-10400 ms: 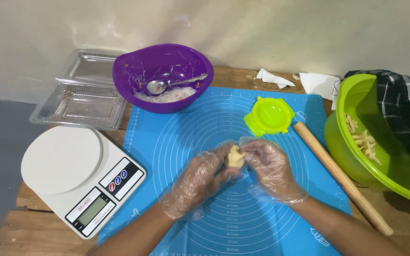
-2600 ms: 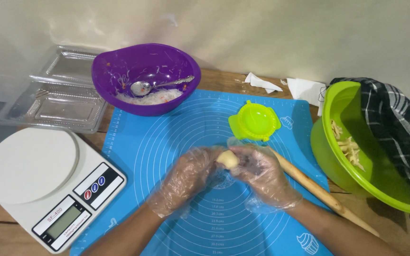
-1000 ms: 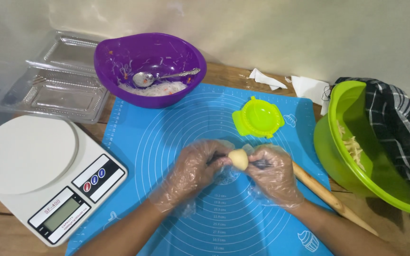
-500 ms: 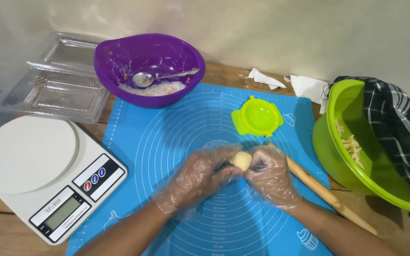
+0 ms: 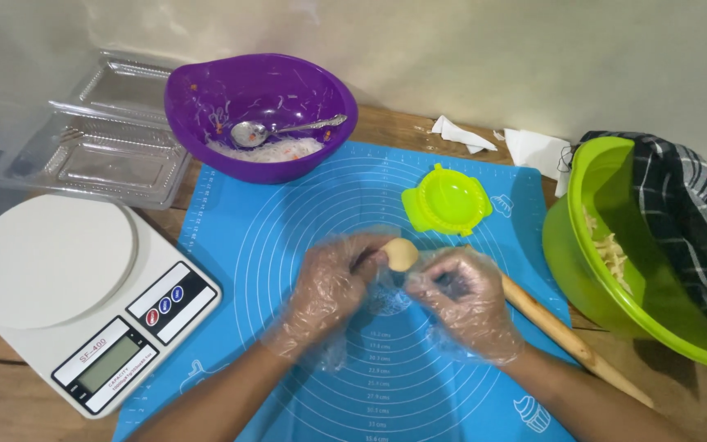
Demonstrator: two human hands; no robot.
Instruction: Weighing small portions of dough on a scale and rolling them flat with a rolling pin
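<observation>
Both my hands wear clear plastic gloves and hover over the middle of a blue silicone baking mat [image 5: 288, 221]. My left hand [image 5: 330, 282] pinches a small pale ball of dough [image 5: 401, 254] at its fingertips. My right hand [image 5: 460, 296] sits just right of the dough with its fingers curled, a small gap apart from it. A lime green dumpling press [image 5: 448, 200] lies open on the mat just beyond my hands.
A purple bowl [image 5: 304, 90] with filling and a spoon [image 5: 267, 132] stands at the back. At left are a white kitchen scale [image 5: 67, 290] and clear plastic trays [image 5: 100, 139]. A wooden rolling pin [image 5: 566, 336], a green bowl [image 5: 607, 270] with dough pieces and a checked cloth [image 5: 697, 221] lie at right.
My right hand has let go of the dough ball and drawn slightly right and down. The left hand now holds the ball alone, a little higher.
</observation>
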